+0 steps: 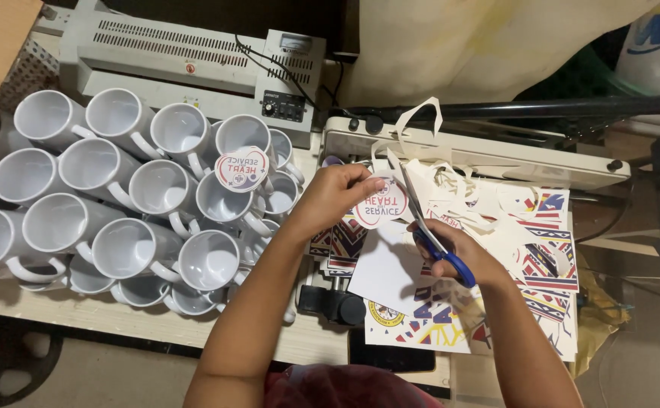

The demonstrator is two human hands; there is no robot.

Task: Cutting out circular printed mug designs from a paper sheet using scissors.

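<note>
Far off my left grip, a crowd of plain white ceramic mugs (pixel 118 204) lies packed together on the pale bench (pixel 118 317), and one round printed paper cut-out (pixel 241 168) rests on top of the mugs nearest that grip. My left hand (pixel 330 198) is pinched shut on the round paper design with the red rim (pixel 380 202), holding it up just above the sheets. Just right of it, my right hand (pixel 458 253) is closed through the blue-handled scissors (pixel 429 230), blades parted at the design's edge. Under and right of that grip lie colourful printed paper sheets (pixel 545 264) and curled white paper offcuts (pixel 458 185). I judge the risks to be the blades nicking the red rim if my left grip turns the paper unevenly, or catching my own fingertips so close by.
</note>
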